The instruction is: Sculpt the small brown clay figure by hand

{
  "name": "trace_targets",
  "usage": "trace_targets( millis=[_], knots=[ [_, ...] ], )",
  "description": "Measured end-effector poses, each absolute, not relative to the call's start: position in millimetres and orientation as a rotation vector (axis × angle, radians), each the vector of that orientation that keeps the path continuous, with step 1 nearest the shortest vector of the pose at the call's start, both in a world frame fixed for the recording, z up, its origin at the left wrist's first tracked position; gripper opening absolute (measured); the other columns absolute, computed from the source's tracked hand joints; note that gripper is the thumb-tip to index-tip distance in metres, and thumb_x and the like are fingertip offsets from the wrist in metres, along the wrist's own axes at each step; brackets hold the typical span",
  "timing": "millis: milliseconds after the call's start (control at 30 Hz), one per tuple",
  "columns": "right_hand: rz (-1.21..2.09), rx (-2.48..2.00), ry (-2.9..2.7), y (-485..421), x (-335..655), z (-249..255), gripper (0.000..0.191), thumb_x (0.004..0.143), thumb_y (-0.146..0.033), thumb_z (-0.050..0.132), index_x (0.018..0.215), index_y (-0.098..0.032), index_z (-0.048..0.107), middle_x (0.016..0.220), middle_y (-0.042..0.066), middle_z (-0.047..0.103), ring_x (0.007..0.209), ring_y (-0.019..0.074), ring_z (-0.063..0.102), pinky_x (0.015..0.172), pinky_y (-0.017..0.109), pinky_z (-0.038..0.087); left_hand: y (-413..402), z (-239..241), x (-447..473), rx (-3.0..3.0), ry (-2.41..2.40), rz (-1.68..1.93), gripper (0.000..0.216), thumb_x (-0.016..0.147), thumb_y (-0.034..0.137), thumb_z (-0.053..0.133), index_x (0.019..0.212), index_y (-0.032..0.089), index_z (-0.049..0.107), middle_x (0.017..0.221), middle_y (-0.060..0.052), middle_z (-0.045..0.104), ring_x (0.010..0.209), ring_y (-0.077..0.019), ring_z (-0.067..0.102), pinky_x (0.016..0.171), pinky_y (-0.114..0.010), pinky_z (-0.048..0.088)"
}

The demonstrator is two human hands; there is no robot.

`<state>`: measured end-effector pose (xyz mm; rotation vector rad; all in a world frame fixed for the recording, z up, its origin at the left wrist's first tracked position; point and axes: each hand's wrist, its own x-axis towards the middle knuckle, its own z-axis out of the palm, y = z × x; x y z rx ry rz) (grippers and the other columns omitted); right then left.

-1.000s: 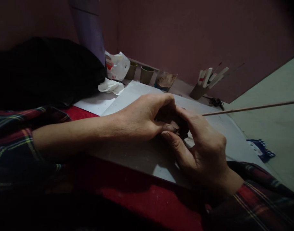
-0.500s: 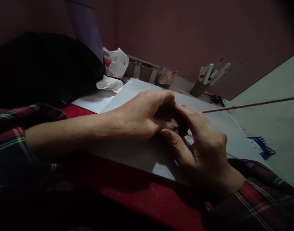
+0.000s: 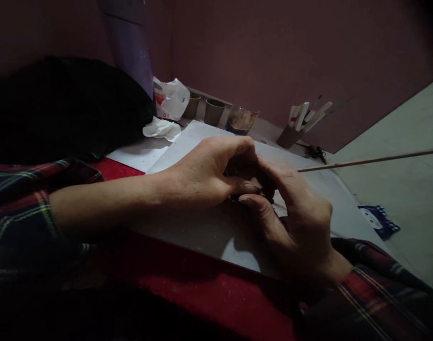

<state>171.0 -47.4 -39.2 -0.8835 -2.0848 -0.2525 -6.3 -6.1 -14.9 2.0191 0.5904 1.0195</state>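
Observation:
Both hands curl around a dark brown lump of what looks like clay [image 3: 268, 182], mostly hidden by the fingers. My left hand [image 3: 214, 173] arches over it from the left, its thumb pressed to the front of the lump. From the right, my right hand [image 3: 296, 206] closes round it, thumb along the near side and close to the left thumb. A thin wooden stick [image 3: 365, 162] runs from behind the right hand to the right edge; I cannot tell whether the hand touches it. Under the hands lies a white board [image 3: 188, 232].
Two brown cups [image 3: 214, 113], a glass of murky water [image 3: 241, 122], a white plastic bag [image 3: 173, 97] and a crumpled tissue [image 3: 162, 128] stand behind. A holder with tools [image 3: 290, 135] is back right. A blue packet [image 3: 379, 221] lies right; red cloth [image 3: 216, 298] is nearest me.
The left thumb has shifted slightly over the lump, and the thumbs sit closer together. Both hands keep their hold. The whole view has shifted a little.

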Motion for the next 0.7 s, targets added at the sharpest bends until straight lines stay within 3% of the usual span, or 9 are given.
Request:
trace_targets(
  millis=[400, 567, 700],
  knots=[
    [-0.286, -0.937, -1.997, -52.5, 169.7, -35.4, 0.037, 0.087, -0.02, 0.062, 0.123, -0.029, 0.06, 0.11, 0.004, 0.071, 0.098, 0.022, 0.07, 0.078, 0.032, 0.063, -8.3, -14.5, -5.7, 1.91, 0.531, 1.177, 0.022, 0.073, 0.012, 0.072, 0.066, 0.017, 0.051, 0.067, 0.001, 0.056, 0.065, -0.0125, 0.056, 0.059, -0.028, 0.046],
    [-0.25, -0.886, -1.945, -47.6, 170.5, -37.9, 0.036, 0.087, -0.02, 0.063, 0.123, -0.025, 0.061, 0.112, 0.006, 0.071, 0.102, 0.0224, 0.068, 0.085, 0.035, 0.061, -4.7, -18.6, -2.5, 1.706, 0.44, 1.122, 0.014, 0.076, 0.012, 0.07, 0.076, 0.016, 0.056, 0.076, 0.0, 0.063, 0.074, -0.0132, 0.063, 0.069, -0.027, 0.053],
    [-0.225, -0.847, -1.826, -46.4, 172.0, -41.8, 0.039, 0.085, -0.019, 0.066, 0.123, -0.023, 0.062, 0.113, 0.007, 0.07, 0.102, 0.0224, 0.067, 0.09, 0.038, 0.058, -5.1, -16.9, -1.2, 1.608, 0.473, 1.111, 0.02, 0.077, 0.02, 0.073, 0.09, 0.016, 0.059, 0.081, -0.001, 0.067, 0.077, -0.0152, 0.067, 0.069, -0.026, 0.055]
  ],
)
